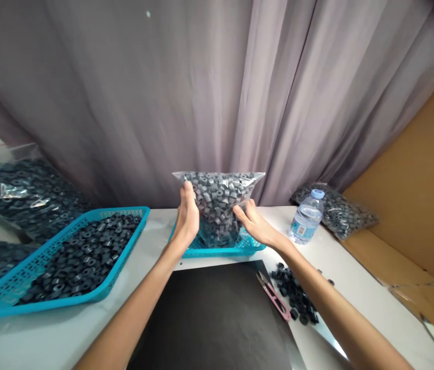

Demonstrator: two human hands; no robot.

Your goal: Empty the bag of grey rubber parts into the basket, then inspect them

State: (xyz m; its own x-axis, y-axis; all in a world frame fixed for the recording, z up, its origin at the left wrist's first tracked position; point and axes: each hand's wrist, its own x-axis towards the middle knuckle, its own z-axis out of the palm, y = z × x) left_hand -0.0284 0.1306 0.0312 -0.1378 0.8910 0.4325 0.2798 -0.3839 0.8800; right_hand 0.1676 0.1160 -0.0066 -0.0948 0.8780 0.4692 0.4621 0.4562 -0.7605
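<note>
A clear plastic bag [219,205] full of small dark grey ring-shaped pieces stands upright in the middle of the head view. My left hand [188,213] grips its left side, thumb toward me and the other fingers mostly hidden behind. On the right side, my right hand [254,222] holds the bag the same way, thumb on the front. The bag's top edge is flat and stretched wide. Beneath it sits a blue-green plastic basket [224,252], its front rim showing between my wrists.
A larger blue-green basket [112,280] of the same pieces stands left, beside filled bags [27,190]. Right are a water bottle [307,218], another filled bag [342,208], pink-handled thread snips [274,297] and loose pieces [296,293]. A black mat [212,318] lies in front; a curtain [163,103] hangs behind.
</note>
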